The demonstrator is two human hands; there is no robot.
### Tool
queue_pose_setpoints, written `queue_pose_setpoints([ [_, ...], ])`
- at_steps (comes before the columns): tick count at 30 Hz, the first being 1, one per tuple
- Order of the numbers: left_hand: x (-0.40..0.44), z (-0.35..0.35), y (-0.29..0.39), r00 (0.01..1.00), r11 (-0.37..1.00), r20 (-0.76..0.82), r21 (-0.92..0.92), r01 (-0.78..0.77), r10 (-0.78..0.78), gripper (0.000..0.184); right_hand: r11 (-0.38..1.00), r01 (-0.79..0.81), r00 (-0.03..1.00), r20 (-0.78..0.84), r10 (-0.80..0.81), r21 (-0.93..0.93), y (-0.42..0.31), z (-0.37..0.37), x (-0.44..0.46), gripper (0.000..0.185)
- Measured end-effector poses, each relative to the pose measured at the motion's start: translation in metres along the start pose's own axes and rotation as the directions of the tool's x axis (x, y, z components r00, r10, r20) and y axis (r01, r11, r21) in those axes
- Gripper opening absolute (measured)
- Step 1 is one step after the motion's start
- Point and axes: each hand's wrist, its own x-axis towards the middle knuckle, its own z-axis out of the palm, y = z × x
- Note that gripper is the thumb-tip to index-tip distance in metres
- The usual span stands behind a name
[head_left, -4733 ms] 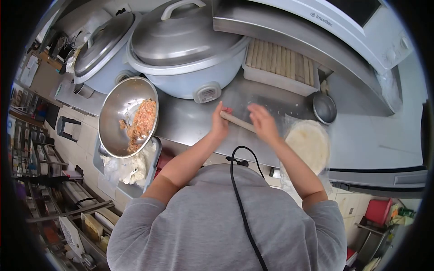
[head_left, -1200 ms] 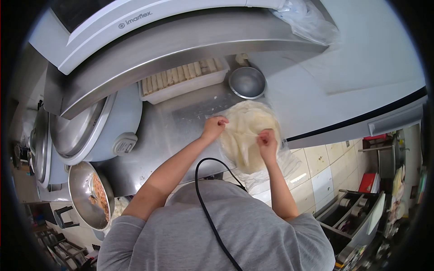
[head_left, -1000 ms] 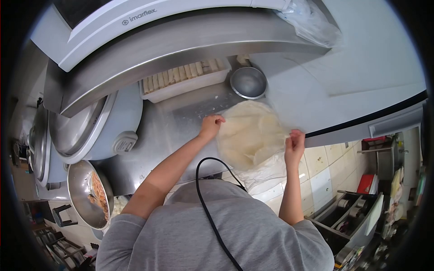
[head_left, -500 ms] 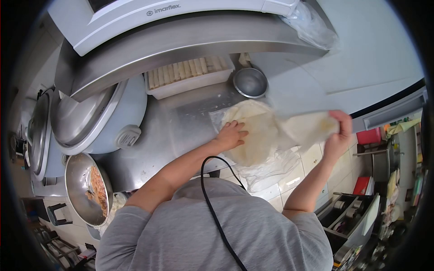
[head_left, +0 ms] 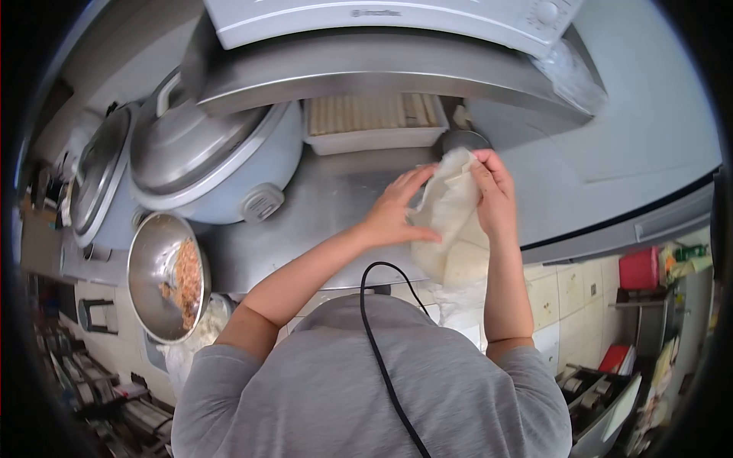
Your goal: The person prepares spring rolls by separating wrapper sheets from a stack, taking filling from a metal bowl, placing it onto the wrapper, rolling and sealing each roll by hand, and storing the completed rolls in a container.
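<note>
A thin pale wrapper sheet (head_left: 449, 191) hangs from my right hand (head_left: 495, 187), whose fingers are pinched on its upper edge. My left hand (head_left: 397, 214) has its fingers and thumb spread at the sheet's left side. Below them lies the stack of round wrappers (head_left: 467, 263), partly hidden by the sheet and my right arm. Filled rolls stand in rows in a white tub (head_left: 374, 140) behind my hands. A steel bowl (head_left: 146, 278) at the left holds orange-pink filling (head_left: 187, 278).
Two large lidded cookers (head_left: 210, 179) stand at the left of the steel counter (head_left: 336, 183). A steel shelf (head_left: 382, 65) with a white appliance (head_left: 382, 21) overhangs the back. A small metal bowl (head_left: 467, 140) sits beside the tub.
The roll held earlier is out of my hands. My right hand has peeled a sheet from the stack and swung it back leftwards. My left hand has lifted off the stack. The view has turned left.
</note>
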Motion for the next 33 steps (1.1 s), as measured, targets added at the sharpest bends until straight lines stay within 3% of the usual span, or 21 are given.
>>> queue_pose_setpoints([
  [1, -0.005, -0.02, 0.002, 0.992, 0.99, 0.044, -0.075, 0.118, -0.115, 0.055, 0.982, -0.1, 0.992, 0.095, 0.086, 0.16, 0.003, 0.009, 0.002, 0.015],
  [2, -0.009, -0.036, 0.008, 0.97, 0.961, 0.095, -0.146, 0.235, -0.223, 0.044, 0.98, -0.106, 0.989, 0.121, 0.087, 0.167, 0.008, 0.019, 0.006, 0.015],
  [3, -0.01, -0.047, 0.019, 0.928, 0.876, -0.03, -0.342, 0.341, -0.373, 0.025, 0.944, -0.142, 0.986, 0.121, 0.11, 0.299, 0.018, 0.029, 0.01, 0.017],
  [4, -0.011, -0.062, 0.03, 0.922, 0.877, -0.052, -0.333, 0.346, -0.383, 0.025, 0.888, -0.18, 0.982, 0.124, 0.14, 0.422, 0.029, 0.038, 0.013, 0.02],
  [6, -0.011, -0.095, 0.045, 0.872, 0.864, 0.027, -0.122, 0.489, -0.49, 0.02, 0.897, -0.254, 0.959, 0.214, 0.186, 0.361, 0.048, 0.057, 0.013, 0.031],
  [7, -0.011, -0.103, 0.047, 0.901, 0.899, -0.03, 0.061, 0.434, -0.433, 0.02, 0.949, -0.143, 0.961, 0.269, 0.066, 0.28, 0.054, 0.069, 0.009, 0.037],
  [8, -0.013, -0.112, 0.053, 0.895, 0.892, -0.053, 0.068, 0.446, -0.444, 0.02, 0.978, -0.02, 0.942, 0.331, -0.051, 0.209, 0.06, 0.08, 0.006, 0.044],
  [9, -0.014, -0.121, 0.061, 0.898, 0.889, -0.042, 0.127, 0.44, -0.439, 0.02, 0.995, 0.104, 0.935, 0.34, -0.098, 0.002, 0.065, 0.088, 0.008, 0.056],
  [10, -0.016, -0.129, 0.065, 0.9, 0.883, -0.028, 0.187, 0.431, -0.434, 0.019, 0.995, 0.098, 0.928, 0.359, -0.097, 0.015, 0.07, 0.094, 0.008, 0.056],
  [12, -0.028, -0.143, 0.063, 0.906, 0.896, -0.072, 0.129, 0.424, -0.418, 0.019, 0.951, 0.114, 0.898, 0.438, 0.025, -0.288, 0.076, 0.101, 0.009, 0.06],
  [14, -0.039, -0.159, 0.06, 0.911, 0.912, -0.111, 0.065, 0.406, -0.398, 0.018, 0.948, 0.02, 0.893, 0.433, 0.127, -0.319, 0.084, 0.102, 0.012, 0.052],
  [16, -0.051, -0.177, 0.056, 0.826, 0.816, -0.055, 0.129, 0.563, -0.561, 0.018, 0.935, -0.076, 0.882, 0.414, 0.225, -0.346, 0.095, 0.096, 0.019, 0.036],
  [17, -0.059, -0.182, 0.044, 0.832, 0.82, -0.086, 0.14, 0.554, -0.548, 0.02, 0.935, -0.078, 0.878, 0.42, 0.229, -0.346, 0.098, 0.094, 0.024, 0.036],
  [20, -0.074, -0.192, 0.014, 0.816, 0.803, -0.063, 0.147, 0.577, -0.575, 0.023, 0.911, 0.021, 0.921, 0.363, 0.143, -0.413, 0.104, 0.09, 0.04, 0.021],
  [22, -0.088, -0.19, 0.0, 0.822, 0.814, -0.087, 0.117, 0.57, -0.563, 0.026, 0.953, 0.041, 0.951, 0.306, 0.055, -0.3, 0.106, 0.088, 0.044, 0.018],
  [23, -0.096, -0.188, -0.007, 0.829, 0.825, -0.107, 0.09, 0.558, -0.549, 0.03, 0.889, 0.217, 0.938, 0.34, -0.074, -0.404, 0.108, 0.086, 0.042, 0.018],
  [27, -0.153, -0.165, -0.034, 0.901, 0.879, -0.173, 0.209, 0.429, -0.398, 0.04, 0.812, 0.317, 0.883, 0.464, -0.065, -0.49, 0.134, 0.075, 0.006, 0.022],
  [29, -0.198, -0.149, -0.061, 0.927, 0.813, -0.083, 0.458, 0.361, -0.365, 0.048, 0.737, 0.344, 0.829, 0.557, 0.052, -0.582, 0.171, 0.064, -0.021, 0.025],
  [30, -0.215, -0.141, -0.067, 0.924, 0.809, -0.094, 0.455, 0.371, -0.371, 0.048, 0.738, 0.346, 0.822, 0.566, 0.059, -0.579, 0.191, 0.059, -0.034, 0.025],
  [32, -0.244, -0.127, -0.067, 0.851, 0.564, -0.029, 0.737, 0.372, -0.524, 0.048, 0.439, 0.64, 0.668, 0.739, 0.088, -0.631, 0.219, 0.054, -0.054, 0.029],
  [33, -0.253, -0.125, -0.062, 0.84, 0.569, -0.042, 0.717, 0.403, -0.541, 0.049, 0.446, 0.649, 0.653, 0.752, 0.091, -0.617, 0.219, 0.055, -0.058, 0.029],
])
